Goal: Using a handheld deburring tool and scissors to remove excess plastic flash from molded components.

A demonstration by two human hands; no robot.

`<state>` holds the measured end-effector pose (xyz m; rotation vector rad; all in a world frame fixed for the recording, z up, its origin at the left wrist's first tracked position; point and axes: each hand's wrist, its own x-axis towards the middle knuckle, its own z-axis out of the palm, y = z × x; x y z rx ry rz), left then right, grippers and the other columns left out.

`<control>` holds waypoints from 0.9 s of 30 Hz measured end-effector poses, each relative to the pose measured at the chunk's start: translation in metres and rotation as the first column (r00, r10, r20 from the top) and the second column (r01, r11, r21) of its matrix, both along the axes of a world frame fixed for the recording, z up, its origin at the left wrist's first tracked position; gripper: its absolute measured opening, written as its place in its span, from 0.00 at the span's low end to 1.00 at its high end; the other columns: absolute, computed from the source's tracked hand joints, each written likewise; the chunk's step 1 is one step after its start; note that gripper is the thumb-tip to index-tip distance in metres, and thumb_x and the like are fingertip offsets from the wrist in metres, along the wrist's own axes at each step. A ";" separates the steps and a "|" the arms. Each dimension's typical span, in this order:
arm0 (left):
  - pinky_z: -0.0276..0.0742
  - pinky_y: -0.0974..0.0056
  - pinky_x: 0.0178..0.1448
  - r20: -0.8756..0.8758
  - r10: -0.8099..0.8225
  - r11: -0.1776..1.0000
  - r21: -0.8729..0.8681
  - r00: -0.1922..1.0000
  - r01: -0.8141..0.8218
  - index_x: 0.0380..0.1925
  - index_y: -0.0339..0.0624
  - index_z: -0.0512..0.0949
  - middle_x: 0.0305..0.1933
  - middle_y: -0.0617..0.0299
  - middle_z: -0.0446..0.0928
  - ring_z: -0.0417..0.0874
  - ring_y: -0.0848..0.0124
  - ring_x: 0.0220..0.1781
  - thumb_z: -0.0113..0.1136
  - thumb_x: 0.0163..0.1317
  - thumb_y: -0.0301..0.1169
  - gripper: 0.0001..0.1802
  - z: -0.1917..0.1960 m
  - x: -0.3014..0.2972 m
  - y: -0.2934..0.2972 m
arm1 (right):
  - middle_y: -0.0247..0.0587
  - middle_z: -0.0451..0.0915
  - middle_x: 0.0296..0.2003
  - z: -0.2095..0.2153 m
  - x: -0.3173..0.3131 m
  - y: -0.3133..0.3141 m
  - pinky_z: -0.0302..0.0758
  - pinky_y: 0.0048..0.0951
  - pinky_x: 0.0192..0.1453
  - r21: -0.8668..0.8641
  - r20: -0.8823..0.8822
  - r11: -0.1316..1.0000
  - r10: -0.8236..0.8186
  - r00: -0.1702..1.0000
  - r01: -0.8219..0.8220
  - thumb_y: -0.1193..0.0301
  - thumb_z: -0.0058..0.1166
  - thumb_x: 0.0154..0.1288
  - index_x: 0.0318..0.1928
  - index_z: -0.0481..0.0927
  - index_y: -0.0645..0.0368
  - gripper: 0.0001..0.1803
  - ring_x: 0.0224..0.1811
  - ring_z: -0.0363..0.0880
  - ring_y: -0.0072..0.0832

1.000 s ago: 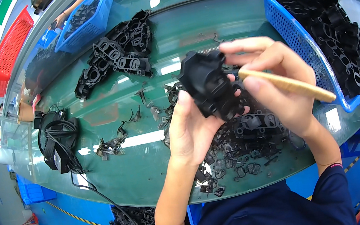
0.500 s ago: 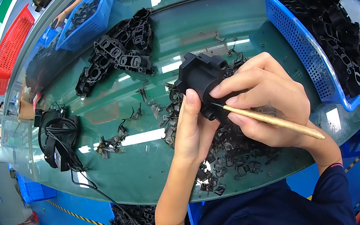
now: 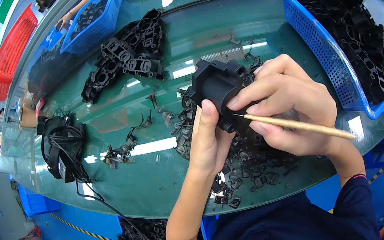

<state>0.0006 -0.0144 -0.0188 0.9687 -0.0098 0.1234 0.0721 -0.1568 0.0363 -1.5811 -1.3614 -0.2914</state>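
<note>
A black moulded plastic part (image 3: 216,84) with a rounded body and bosses is gripped in my left hand (image 3: 205,140), the thumb pressed along its near side. My right hand (image 3: 294,104) pinches a thin tool with a tan handle (image 3: 302,125), like a small trimming knife or scraper. Its narrow metal tip points at the part's lower right edge; whether it touches cannot be made out. My right index finger reaches to the part's surface. Beneath both hands lies a heap of black plastic scraps (image 3: 244,171) on the green table (image 3: 152,185).
At the right stands a blue basket (image 3: 326,55) piled with black parts. Several similar parts (image 3: 125,55) lie together at the far left. A coiled black cable with a device (image 3: 62,144) sits left. Beyond are another blue basket (image 3: 93,23) and a red basket (image 3: 11,55).
My right hand and the tool have shifted slightly right and down, the tip drawing along the part's edge. The black part has tilted and lowered a little in my left hand.
</note>
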 end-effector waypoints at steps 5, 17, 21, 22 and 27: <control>0.69 0.58 0.64 0.042 0.028 0.999 0.024 0.999 -0.029 0.63 0.40 0.55 0.58 0.52 0.66 0.70 0.63 0.60 0.38 0.62 0.64 0.43 -0.003 0.000 0.002 | 0.40 0.83 0.37 -0.002 -0.004 0.003 0.70 0.38 0.50 0.008 0.086 0.998 -0.055 0.995 0.055 0.79 0.60 0.43 0.31 0.75 0.56 0.12 0.36 0.72 0.35; 0.69 0.61 0.60 -0.041 0.230 0.973 0.046 0.972 -0.228 0.57 0.42 0.64 0.55 0.57 0.71 0.72 0.66 0.58 0.44 0.63 0.59 0.34 -0.009 0.000 -0.005 | 0.45 0.79 0.33 -0.021 0.003 0.013 0.77 0.38 0.46 0.161 0.284 0.966 -0.240 0.928 0.200 0.78 0.61 0.47 0.30 0.76 0.64 0.09 0.33 0.78 0.36; 0.77 0.51 0.51 0.085 -0.064 0.972 -0.220 0.994 0.081 0.54 0.39 0.66 0.48 0.56 0.73 0.75 0.64 0.51 0.37 0.64 0.60 0.35 -0.014 0.008 0.006 | 0.49 0.78 0.35 -0.008 0.002 0.005 0.72 0.42 0.55 0.326 -0.583 0.923 0.028 0.812 0.202 0.77 0.46 0.64 0.31 0.68 0.62 0.04 0.39 0.79 0.34; 0.78 0.51 0.43 -0.042 0.016 0.989 -0.146 0.999 -0.022 0.56 0.42 0.64 0.43 0.55 0.72 0.74 0.63 0.45 0.33 0.65 0.61 0.35 -0.008 0.006 -0.001 | 0.50 0.78 0.36 -0.003 0.011 0.001 0.70 0.39 0.59 0.384 -0.728 0.899 0.157 0.667 0.208 0.75 0.46 0.65 0.33 0.69 0.62 0.04 0.41 0.79 0.33; 0.78 0.51 0.41 0.060 -0.002 0.888 -0.460 0.998 0.029 0.57 0.47 0.62 0.39 0.55 0.70 0.76 0.62 0.38 0.27 0.68 0.58 0.31 -0.003 0.011 0.010 | 0.48 0.81 0.32 0.016 0.049 -0.031 0.75 0.30 0.50 0.318 -0.556 0.893 -0.097 0.826 0.318 0.74 0.49 0.63 0.33 0.75 0.66 0.06 0.37 0.81 0.30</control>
